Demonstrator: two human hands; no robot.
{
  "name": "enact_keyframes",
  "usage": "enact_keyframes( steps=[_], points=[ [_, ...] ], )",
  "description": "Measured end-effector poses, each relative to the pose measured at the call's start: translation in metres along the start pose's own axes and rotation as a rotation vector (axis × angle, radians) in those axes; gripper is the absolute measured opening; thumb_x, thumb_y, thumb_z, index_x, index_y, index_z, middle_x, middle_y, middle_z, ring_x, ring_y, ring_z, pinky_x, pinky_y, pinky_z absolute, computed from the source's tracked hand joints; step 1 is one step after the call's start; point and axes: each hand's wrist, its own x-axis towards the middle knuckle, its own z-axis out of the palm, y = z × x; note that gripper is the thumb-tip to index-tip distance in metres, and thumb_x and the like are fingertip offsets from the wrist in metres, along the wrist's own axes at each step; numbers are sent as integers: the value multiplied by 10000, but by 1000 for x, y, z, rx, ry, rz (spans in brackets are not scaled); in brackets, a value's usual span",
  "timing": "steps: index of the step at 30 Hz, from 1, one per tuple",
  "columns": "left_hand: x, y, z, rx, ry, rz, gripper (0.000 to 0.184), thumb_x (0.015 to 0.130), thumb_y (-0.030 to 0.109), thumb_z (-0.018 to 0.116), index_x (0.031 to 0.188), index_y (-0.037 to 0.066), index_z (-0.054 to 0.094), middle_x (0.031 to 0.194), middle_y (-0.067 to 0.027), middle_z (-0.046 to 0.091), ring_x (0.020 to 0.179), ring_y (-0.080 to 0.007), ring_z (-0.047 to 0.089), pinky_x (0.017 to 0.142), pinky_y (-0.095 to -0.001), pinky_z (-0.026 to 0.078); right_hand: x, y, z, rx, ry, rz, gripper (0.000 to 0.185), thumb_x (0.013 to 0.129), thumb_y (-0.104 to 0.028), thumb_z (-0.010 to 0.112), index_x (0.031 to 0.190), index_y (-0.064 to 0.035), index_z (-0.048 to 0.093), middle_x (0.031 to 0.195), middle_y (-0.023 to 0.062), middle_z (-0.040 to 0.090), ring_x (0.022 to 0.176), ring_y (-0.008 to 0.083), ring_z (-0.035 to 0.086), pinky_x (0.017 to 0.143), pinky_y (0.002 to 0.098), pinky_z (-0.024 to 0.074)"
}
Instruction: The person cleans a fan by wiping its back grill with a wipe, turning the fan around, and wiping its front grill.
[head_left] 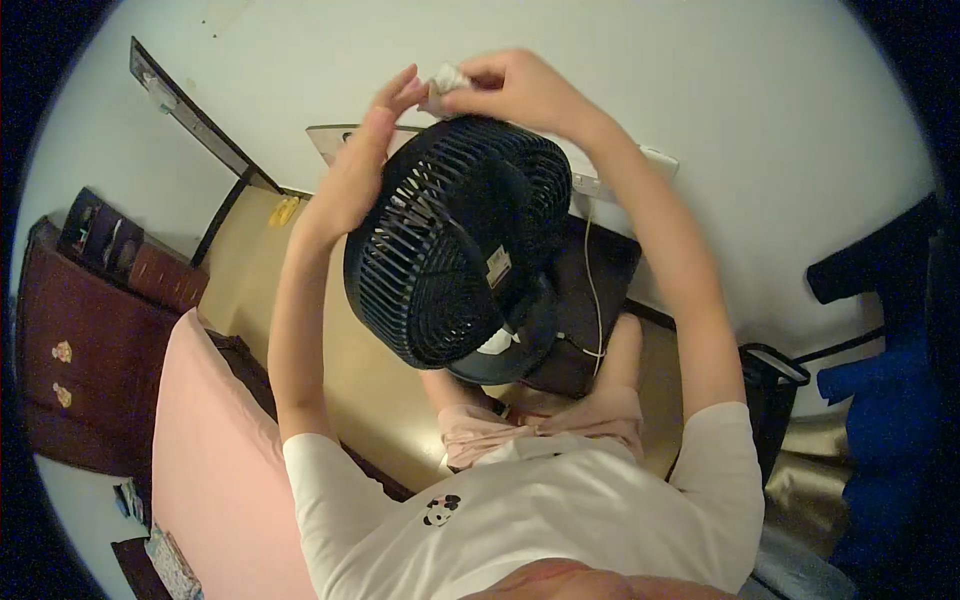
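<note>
A black electric fan [450, 230] is in front of me, its slatted grille housing turned so the back with a small label shows. My right hand [515, 95] reaches over the top edge and pinches a crumpled white tissue [446, 80]. Along the fan's left rim lies my left hand [360, 165], its fingers stretched upward and apart close to the tissue. Whether the left fingertips touch the tissue I cannot tell. The fan's round base [505, 360] sits low, close to my legs.
Under the fan is a dark stand [625, 255] with a pale cable [594, 290] running over it. A power strip [590, 186] is by the wall. A pink-covered bed [215, 450] lies left; a black bag [768, 385] and blue fabric [885, 470] are right. Yellow slippers [283, 211] lie on the floor.
</note>
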Motion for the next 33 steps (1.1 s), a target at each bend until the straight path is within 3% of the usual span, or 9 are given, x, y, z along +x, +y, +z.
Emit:
enact_keyframes(
  steps=[3, 12, 19, 21, 23, 25, 27, 29, 33],
  points=[
    [4, -14, 10, -316, -2, -156, 631, 951, 474, 197, 1416, 52, 143, 1424, -153, 281, 1340, -277, 198, 1082, -361, 148, -17, -15, 0, -14, -141, 19, 242, 846, -244, 602, 812, -4, 605, 613, -27, 483, 575, 61, 397, 533, 237, 344],
    [4, -6, 0, 166, -177, -113, 572, 961, 423, 234, 1371, 27, 288, 1431, -129, 277, 1347, -283, 186, 1093, -351, 151, -48, 5, 15, 435, 80, -209, 211, 820, -104, 551, 924, 62, 631, 892, 93, 621, 872, 145, 535, 764, 233, 400],
    [2, -5, 1, 165, -192, -59, 567, 962, 420, 243, 1362, 23, 306, 1428, -128, 282, 1349, -265, 185, 1095, -341, 146, -46, 30, 5, 906, 99, -200, 249, 798, -159, 572, 860, 72, 638, 843, 95, 627, 796, 147, 556, 734, 242, 414],
    [2, -8, 3, 182, -163, -63, 509, 969, 344, 212, 1372, 45, 301, 1440, -119, 263, 1351, -251, 178, 1101, -353, 111, -39, 21, -1, 954, 497, 173, 224, 829, -167, 569, 853, 41, 646, 801, 45, 622, 752, 108, 553, 700, 216, 410],
    [1, -6, 5, 173, -141, -82, 515, 971, 353, 204, 1370, 43, 305, 1433, -124, 274, 1343, -250, 200, 1098, -348, 122, -35, -5, 5, 782, 608, 210, 250, 797, -224, 637, 830, 24, 647, 731, -11, 608, 661, 73, 532, 636, 204, 415],
    [0, -2, 5, 164, -118, -103, 522, 973, 363, 197, 1368, 41, 309, 1426, -129, 286, 1335, -249, 221, 1094, -344, 134, -34, -12, 16, 456, 656, -7, 255, 824, -245, 621, 816, 8, 647, 715, -7, 609, 637, 57, 519, 555, 208, 394],
    [-1, 2, 1, 99, -157, -228, 600, 958, 444, 245, 1355, -1, 307, 1398, -185, 316, 1319, -285, 258, 1083, -323, 173, -42, -12, 24, 304, 558, -127, 246, 844, -239, 598, 792, -3, 645, 678, -10, 585, 624, 41, 485, 502, 229, 361],
    [0, -11, 3, 52, -138, -216, 612, 956, 453, 241, 1352, -9, 307, 1392, -191, 323, 1312, -287, 272, 1081, -323, 179, -51, -7, 25, 212, 160, -40, 228, 836, -222, 606, 785, -4, 649, 679, -4, 579, 638, 45, 477, 516, 234, 372],
    [3, -6, 4, 41, -117, -200, 644, 950, 477, 233, 1346, -25, 306, 1386, -202, 326, 1308, -286, 280, 1078, -323, 185, -52, -3, 20, 620, 287, -18, 243, 821, -181, 561, 687, 16, 609, 628, -9, 531, 621, 71, 466, 585, 233, 378]
  ],
)
